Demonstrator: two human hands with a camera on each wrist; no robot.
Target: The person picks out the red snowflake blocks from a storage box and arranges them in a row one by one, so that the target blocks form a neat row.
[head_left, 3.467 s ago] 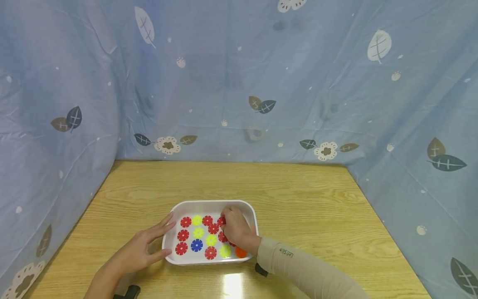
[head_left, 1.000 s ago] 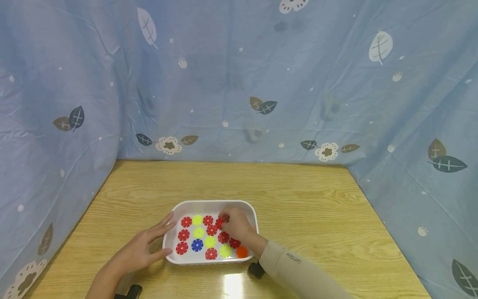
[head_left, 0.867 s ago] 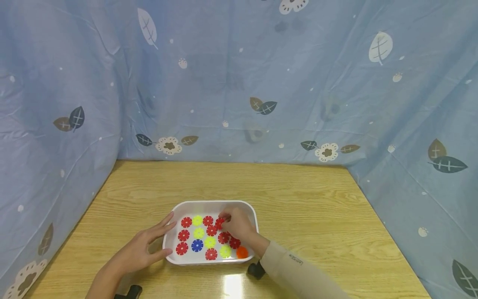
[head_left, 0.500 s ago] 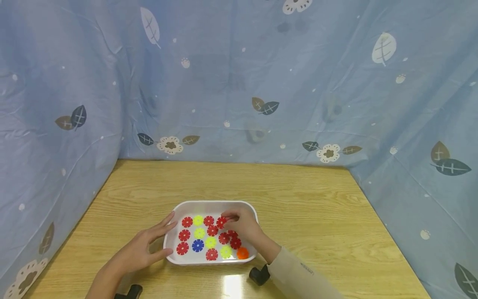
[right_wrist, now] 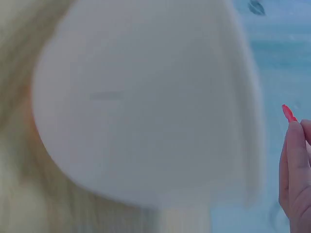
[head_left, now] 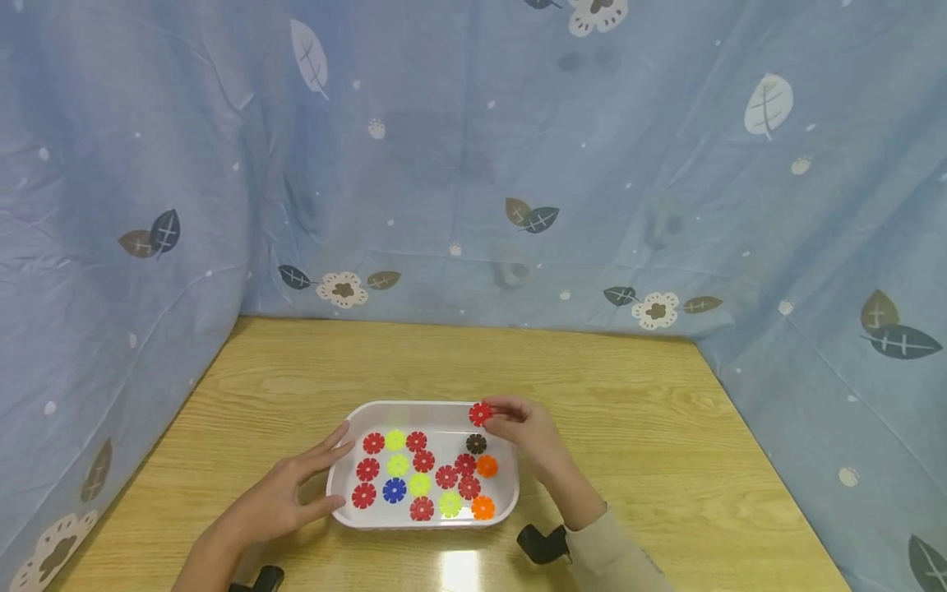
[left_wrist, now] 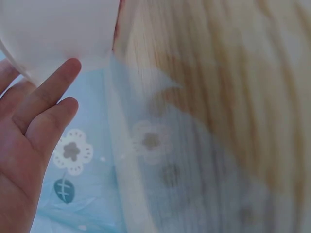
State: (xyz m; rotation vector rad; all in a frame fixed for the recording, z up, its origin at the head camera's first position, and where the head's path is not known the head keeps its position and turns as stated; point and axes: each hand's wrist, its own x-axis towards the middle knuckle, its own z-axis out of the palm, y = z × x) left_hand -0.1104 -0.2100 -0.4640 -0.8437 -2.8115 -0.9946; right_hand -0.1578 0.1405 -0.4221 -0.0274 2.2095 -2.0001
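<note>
A white tray point(head_left: 424, 526) lies on the table with several notched plastic snowflake discs in it. My right hand point(head_left: 534, 433) is raised over the tray's far right corner and pinches a red disc point(head_left: 480, 413) between thumb and fingertips; the disc's edge point(right_wrist: 287, 112) also shows in the right wrist view. Below that hand lie a dark brown disc point(head_left: 476, 444) and an orange disc point(head_left: 487, 466). At the tray's left end, my left hand point(head_left: 284, 493) rests spread fingers and thumb against the rim. The left wrist view shows its extended fingers point(left_wrist: 53, 92) touching the tray wall.
Red discs, yellow discs and one blue disc point(head_left: 394, 491) lie flat across the tray floor. The wooden table point(head_left: 607, 411) extends around the tray. A blue patterned curtain point(head_left: 459, 164) encloses the table at the back and sides. Black wrist mounts point(head_left: 542, 544) sit at the wrists.
My right hand has lifted a red disc from the tray's middle and moved it right to the far right corner, uncovering the brown and orange discs. The left hand has stayed at the rim.
</note>
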